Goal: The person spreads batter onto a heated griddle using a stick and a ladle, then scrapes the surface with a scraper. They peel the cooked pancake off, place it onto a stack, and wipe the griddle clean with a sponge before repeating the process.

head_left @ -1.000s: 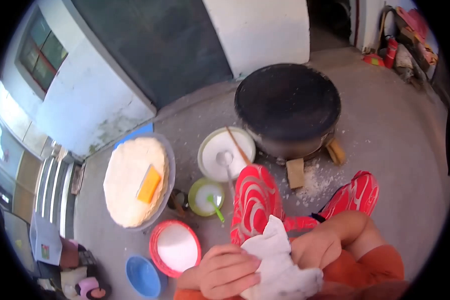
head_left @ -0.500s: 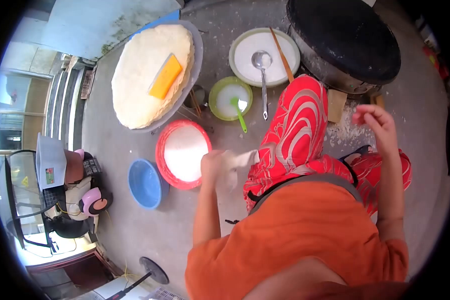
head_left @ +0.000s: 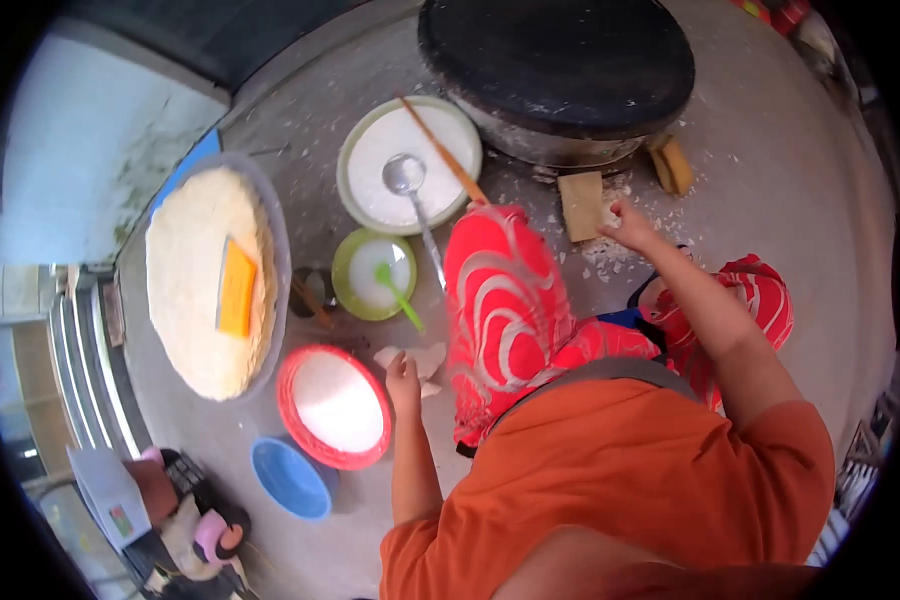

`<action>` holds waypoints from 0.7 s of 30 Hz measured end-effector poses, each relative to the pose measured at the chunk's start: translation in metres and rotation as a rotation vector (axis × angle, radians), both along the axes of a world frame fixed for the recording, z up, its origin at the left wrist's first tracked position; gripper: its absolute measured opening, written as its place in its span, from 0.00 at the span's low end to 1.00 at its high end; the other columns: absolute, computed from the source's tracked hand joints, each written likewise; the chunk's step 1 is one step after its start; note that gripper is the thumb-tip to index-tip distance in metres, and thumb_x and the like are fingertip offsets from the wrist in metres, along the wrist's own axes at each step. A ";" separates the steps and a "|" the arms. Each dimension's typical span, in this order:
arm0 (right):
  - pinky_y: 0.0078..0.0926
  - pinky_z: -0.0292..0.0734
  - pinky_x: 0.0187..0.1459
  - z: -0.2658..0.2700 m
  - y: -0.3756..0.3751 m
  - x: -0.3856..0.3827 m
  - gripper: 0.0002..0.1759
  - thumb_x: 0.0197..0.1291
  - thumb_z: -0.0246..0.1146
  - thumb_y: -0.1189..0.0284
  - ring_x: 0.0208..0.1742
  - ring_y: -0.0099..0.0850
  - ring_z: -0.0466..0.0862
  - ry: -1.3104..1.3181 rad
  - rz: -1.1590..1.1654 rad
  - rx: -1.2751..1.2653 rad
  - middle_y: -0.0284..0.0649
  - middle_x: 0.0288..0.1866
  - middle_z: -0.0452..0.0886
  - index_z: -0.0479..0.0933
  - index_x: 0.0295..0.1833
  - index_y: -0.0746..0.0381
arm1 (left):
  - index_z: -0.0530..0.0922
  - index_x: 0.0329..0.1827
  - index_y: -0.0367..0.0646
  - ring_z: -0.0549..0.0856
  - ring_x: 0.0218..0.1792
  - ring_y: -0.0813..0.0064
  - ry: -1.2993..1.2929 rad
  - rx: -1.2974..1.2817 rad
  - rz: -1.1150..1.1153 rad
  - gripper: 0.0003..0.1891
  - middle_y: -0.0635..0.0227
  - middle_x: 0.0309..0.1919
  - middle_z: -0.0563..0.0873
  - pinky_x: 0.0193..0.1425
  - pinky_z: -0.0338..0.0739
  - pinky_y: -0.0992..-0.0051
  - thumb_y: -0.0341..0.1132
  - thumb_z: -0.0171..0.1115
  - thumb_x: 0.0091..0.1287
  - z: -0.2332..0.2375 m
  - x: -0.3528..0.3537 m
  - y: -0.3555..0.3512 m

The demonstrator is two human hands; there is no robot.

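My left hand [head_left: 403, 385] is closed on a limp, pale rag [head_left: 418, 358], just right of the red basin [head_left: 288, 425] of white powder or batter. My right hand [head_left: 630, 228] is lowered beside a tan piece of cardboard [head_left: 582, 206], its fingers a little apart at the card's right edge. Pale flakes [head_left: 620, 262] lie scattered on the floor under that hand. Behind the card stands a big round griddle [head_left: 560, 60] with a black top. Left of my knee, a green bowl [head_left: 342, 285] holds milky liquid and a green spoon [head_left: 400, 295].
A stack of thin round flatbreads [head_left: 185, 290] lies at the left with a yellow scraper [head_left: 235, 290] on top. A pale green basin [head_left: 355, 205] of white contents carries a metal ladle [head_left: 404, 175] and a wooden stick [head_left: 445, 155]. A blue basin [head_left: 292, 480] sits nearer me.
My view has swung to the right. My right hand has come down and forward from beside my knee to the cardboard. My left hand still has the rag, now close to the red basin.
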State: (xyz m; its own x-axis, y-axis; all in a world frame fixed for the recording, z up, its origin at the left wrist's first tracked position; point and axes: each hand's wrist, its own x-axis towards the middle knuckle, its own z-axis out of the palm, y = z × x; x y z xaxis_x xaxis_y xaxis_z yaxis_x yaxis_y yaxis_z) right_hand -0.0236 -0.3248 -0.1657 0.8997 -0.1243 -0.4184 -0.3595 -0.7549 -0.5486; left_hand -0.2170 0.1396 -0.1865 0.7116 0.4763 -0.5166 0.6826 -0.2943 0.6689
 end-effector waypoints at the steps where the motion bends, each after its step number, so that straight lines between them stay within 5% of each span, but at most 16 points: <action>1: 0.29 0.72 0.46 -0.005 0.007 0.002 0.35 0.41 0.70 0.58 0.45 0.35 0.77 0.002 -0.020 -0.001 0.46 0.47 0.75 0.67 0.53 0.62 | 0.72 0.53 0.37 0.78 0.43 0.67 -0.124 0.007 0.010 0.19 0.56 0.45 0.77 0.47 0.72 0.72 0.33 0.56 0.59 0.017 0.008 -0.010; 3: 0.36 0.64 0.56 -0.009 0.031 0.008 0.53 0.34 0.72 0.52 0.59 0.43 0.67 0.122 -0.094 -0.270 0.50 0.60 0.64 0.52 0.65 0.56 | 0.71 0.55 0.37 0.77 0.46 0.68 -0.252 0.016 0.010 0.19 0.56 0.49 0.75 0.48 0.72 0.71 0.31 0.54 0.60 0.056 0.026 -0.030; 7: 0.42 0.60 0.59 -0.021 0.063 0.018 0.62 0.30 0.73 0.51 0.62 0.45 0.63 0.151 -0.216 -0.273 0.49 0.64 0.57 0.42 0.68 0.54 | 0.66 0.58 0.36 0.70 0.55 0.67 -0.524 0.124 -0.158 0.20 0.57 0.58 0.67 0.54 0.68 0.70 0.28 0.50 0.62 0.138 0.060 -0.075; 11: 0.46 0.62 0.55 -0.043 0.066 0.032 0.58 0.33 0.72 0.58 0.59 0.45 0.66 0.139 -0.266 -0.338 0.48 0.58 0.64 0.42 0.67 0.55 | 0.63 0.58 0.32 0.66 0.59 0.59 -0.665 0.252 -0.248 0.20 0.51 0.59 0.64 0.59 0.63 0.67 0.26 0.48 0.61 0.187 0.086 -0.105; 14: 0.43 0.63 0.54 -0.031 0.054 0.029 0.53 0.33 0.69 0.64 0.56 0.47 0.67 0.100 -0.216 -0.248 0.48 0.56 0.66 0.46 0.65 0.56 | 0.61 0.61 0.34 0.64 0.61 0.64 -0.697 0.432 -0.350 0.21 0.55 0.62 0.61 0.60 0.63 0.68 0.27 0.46 0.63 0.205 0.098 -0.119; 16: 0.42 0.63 0.54 -0.008 0.045 0.019 0.49 0.33 0.67 0.66 0.55 0.47 0.68 0.027 -0.171 -0.209 0.48 0.55 0.66 0.50 0.64 0.57 | 0.60 0.61 0.33 0.63 0.62 0.60 -0.715 0.429 -0.366 0.22 0.53 0.62 0.60 0.62 0.61 0.65 0.28 0.46 0.63 0.210 0.105 -0.126; 18: 0.41 0.64 0.54 0.030 0.027 0.009 0.43 0.31 0.65 0.65 0.52 0.51 0.69 -0.363 0.262 0.125 0.51 0.50 0.68 0.59 0.59 0.59 | 0.59 0.61 0.33 0.62 0.62 0.57 -0.728 0.485 -0.374 0.23 0.51 0.62 0.59 0.62 0.59 0.63 0.29 0.47 0.63 0.215 0.114 -0.138; 19: 0.41 0.64 0.54 0.059 0.016 0.013 0.43 0.31 0.65 0.65 0.52 0.51 0.69 -0.364 0.253 0.109 0.51 0.50 0.68 0.59 0.59 0.59 | 0.61 0.59 0.30 0.64 0.59 0.47 -0.777 0.495 -0.356 0.23 0.44 0.59 0.63 0.62 0.57 0.58 0.30 0.49 0.60 0.211 0.120 -0.144; 21: 0.41 0.62 0.55 0.120 -0.002 0.027 0.32 0.32 0.63 0.66 0.55 0.50 0.66 -0.584 0.347 -0.041 0.52 0.54 0.65 0.68 0.51 0.60 | 0.62 0.58 0.30 0.65 0.58 0.47 -0.749 0.534 -0.420 0.23 0.43 0.58 0.63 0.61 0.58 0.58 0.30 0.49 0.60 0.206 0.131 -0.151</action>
